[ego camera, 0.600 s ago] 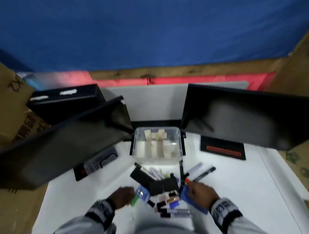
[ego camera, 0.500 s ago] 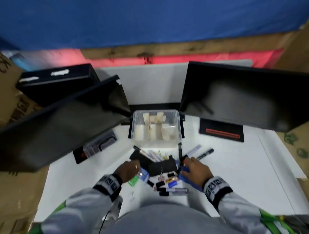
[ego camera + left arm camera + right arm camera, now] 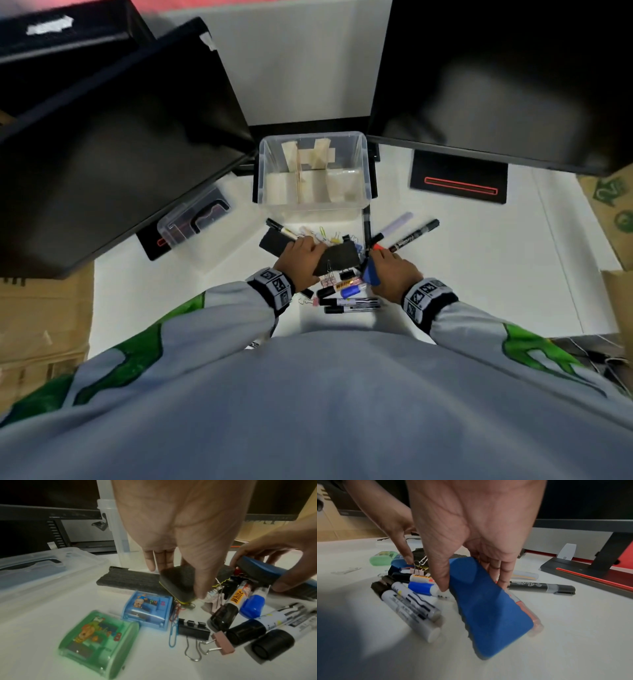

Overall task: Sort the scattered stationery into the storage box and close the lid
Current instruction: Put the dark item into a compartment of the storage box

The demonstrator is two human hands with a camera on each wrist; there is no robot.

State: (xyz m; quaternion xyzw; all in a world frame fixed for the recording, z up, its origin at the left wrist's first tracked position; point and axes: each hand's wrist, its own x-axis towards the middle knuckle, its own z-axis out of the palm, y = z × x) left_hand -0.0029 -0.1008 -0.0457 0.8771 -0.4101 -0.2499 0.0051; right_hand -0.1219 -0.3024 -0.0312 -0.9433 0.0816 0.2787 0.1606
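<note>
The clear storage box (image 3: 313, 202) stands lidless at the back of the white table, cardboard dividers inside. Its lid (image 3: 195, 222) lies to the left. In front is a pile of markers (image 3: 352, 303), binder clips (image 3: 193, 631) and paper clips. My left hand (image 3: 305, 251) pinches a black, yellow-edged eraser (image 3: 173, 585) between thumb and fingers and tilts it up off the pile. A second black eraser (image 3: 128, 580) lies flat behind it. My right hand (image 3: 387, 270) grips a blue eraser (image 3: 488, 608) at one end, its far end low over the table.
A green plastic box (image 3: 97, 638) and a blue one (image 3: 147, 609) lie near my left hand. A black marker (image 3: 542, 586) lies to the right. Two dark monitors (image 3: 496, 78) overhang the box on either side, their stands (image 3: 459, 178) on the table. Cardboard boxes (image 3: 41, 315) flank the table.
The head view has tipped down and closer. My left hand moved right from the small blue box and took hold of the black eraser. My right hand still holds the blue eraser.
</note>
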